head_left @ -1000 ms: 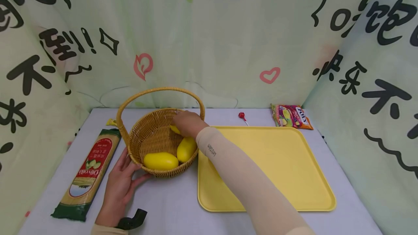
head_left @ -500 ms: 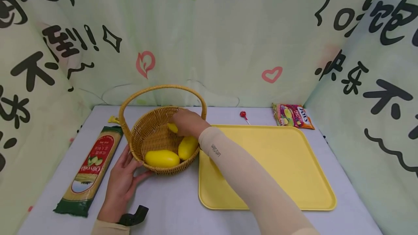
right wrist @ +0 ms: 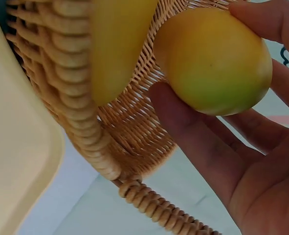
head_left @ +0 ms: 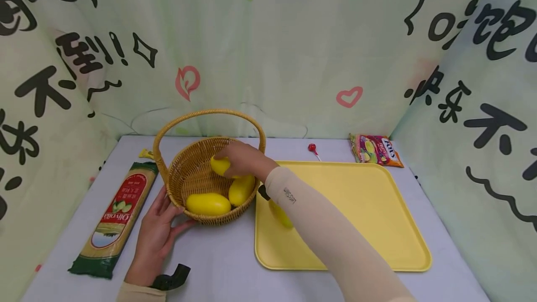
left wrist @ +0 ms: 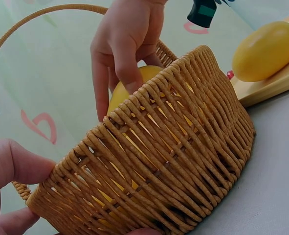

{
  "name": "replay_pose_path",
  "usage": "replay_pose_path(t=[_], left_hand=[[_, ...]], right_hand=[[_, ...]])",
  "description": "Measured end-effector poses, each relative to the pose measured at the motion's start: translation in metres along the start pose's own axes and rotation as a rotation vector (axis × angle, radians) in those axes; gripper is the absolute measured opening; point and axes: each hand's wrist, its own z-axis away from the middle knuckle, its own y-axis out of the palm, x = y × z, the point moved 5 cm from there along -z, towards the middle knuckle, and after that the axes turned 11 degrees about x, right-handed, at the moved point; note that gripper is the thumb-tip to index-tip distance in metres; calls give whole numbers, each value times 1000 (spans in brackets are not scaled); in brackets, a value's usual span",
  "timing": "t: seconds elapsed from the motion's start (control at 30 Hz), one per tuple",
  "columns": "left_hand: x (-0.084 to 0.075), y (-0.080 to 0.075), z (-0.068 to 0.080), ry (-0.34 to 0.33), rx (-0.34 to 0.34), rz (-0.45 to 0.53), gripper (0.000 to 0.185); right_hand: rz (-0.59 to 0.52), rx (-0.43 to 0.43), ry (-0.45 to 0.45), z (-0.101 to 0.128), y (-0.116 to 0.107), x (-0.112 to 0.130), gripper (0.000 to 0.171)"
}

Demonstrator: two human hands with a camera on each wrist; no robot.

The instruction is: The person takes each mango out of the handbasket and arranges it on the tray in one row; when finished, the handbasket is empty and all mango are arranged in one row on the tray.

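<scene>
A woven basket (head_left: 189, 176) with a hoop handle stands left of a yellow tray (head_left: 369, 218). My right hand (head_left: 230, 158) reaches into the basket and grips a yellow mango (head_left: 219, 167), held just above the basket floor; in the right wrist view the fingers (right wrist: 203, 142) curl under this mango (right wrist: 212, 61). Two more mangoes (head_left: 208, 203) (head_left: 241, 189) lie in the basket. Another mango (head_left: 280, 214) lies on the tray's left part, half hidden by my forearm. My left hand (head_left: 161, 220) rests with straight fingers against the basket's near outer wall (left wrist: 173, 161).
A long pasta packet (head_left: 115, 216) lies left of the basket, with a small yellow wrapper (head_left: 144, 154) behind it. A red lollipop (head_left: 311, 148) and a candy bag (head_left: 375, 149) sit behind the tray. Printed cloth walls close in three sides.
My right hand has closed round a mango and raised it a little inside the basket. The forearm shifted, uncovering the mango on the tray. The left hand has stayed put.
</scene>
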Motion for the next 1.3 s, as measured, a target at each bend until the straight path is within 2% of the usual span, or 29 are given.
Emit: replay_pose_path(t=[0.17, 0.43, 0.83, 0.93, 1.17, 1.3], left_hand=[[-1, 0, 0, 5, 12, 0, 84], [0, 1, 1, -9, -6, -5, 85], [1, 1, 0, 11, -2, -6, 84], [1, 0, 0, 11, -3, -10, 84], [0, 0, 0, 13, -7, -34, 83], [1, 0, 0, 11, -5, -23, 83]], right_hand=[[-105, -2, -68, 4, 2, -6, 53], [-254, 6, -80, 14, 7, -15, 57], [-432, -102, -157, 34, 10, -19, 58], [-529, -136, -168, 42, 13, -24, 58], [-838, -202, -145, 61, 22, -36, 58], [-939, -237, -135, 74, 27, -40, 57]])
